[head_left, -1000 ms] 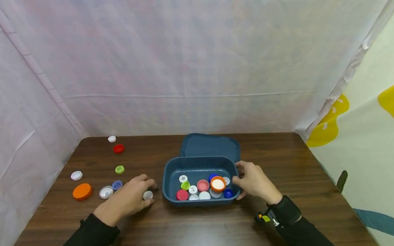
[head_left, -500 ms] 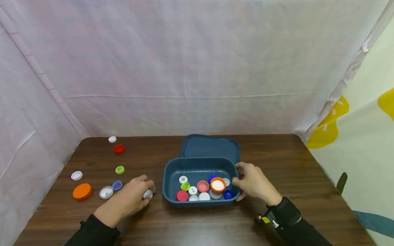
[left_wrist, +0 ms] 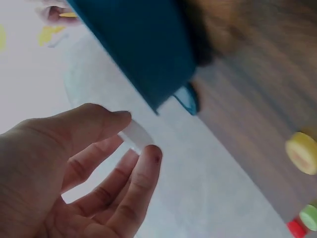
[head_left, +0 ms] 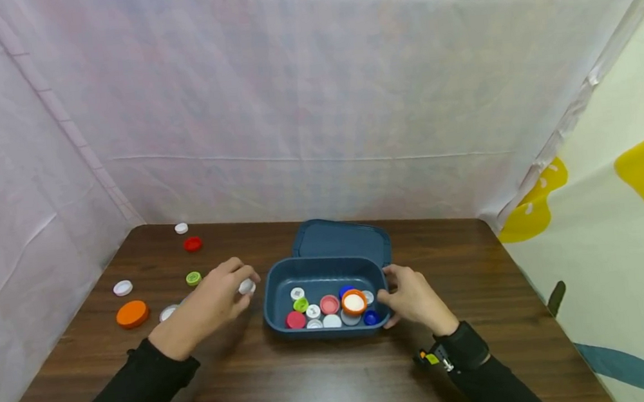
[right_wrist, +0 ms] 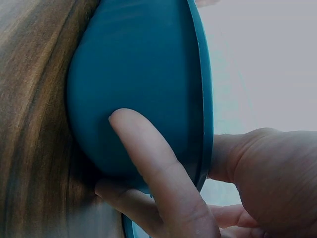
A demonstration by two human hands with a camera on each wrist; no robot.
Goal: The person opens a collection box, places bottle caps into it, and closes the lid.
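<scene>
My left hand (head_left: 218, 301) pinches a white bottle cap (head_left: 247, 286) between thumb and fingers, just left of the dark blue plastic box (head_left: 325, 331). In the left wrist view the cap (left_wrist: 137, 135) shows edge-on at the fingertips, with the box wall (left_wrist: 143, 44) beyond it. My right hand (head_left: 418, 295) grips the box's right end. Its fingers (right_wrist: 148, 144) lie along the outer wall, and the thumb goes over the rim, its tip hidden. Inside the box lie several bottle caps, among them a red cap (head_left: 295, 320) and an orange-rimmed one (head_left: 354, 302).
A blue lid (head_left: 340, 238) lies behind the box. To the left on the wooden table are a large orange cap (head_left: 132, 314), a green cap (head_left: 193, 279), a red cap (head_left: 192, 244) and several white ones. White cloth (head_left: 300, 99) hangs behind the table.
My left hand has picked the white cap up from the table and moved it up and slightly right, toward the box. The right hand has stayed on the box.
</scene>
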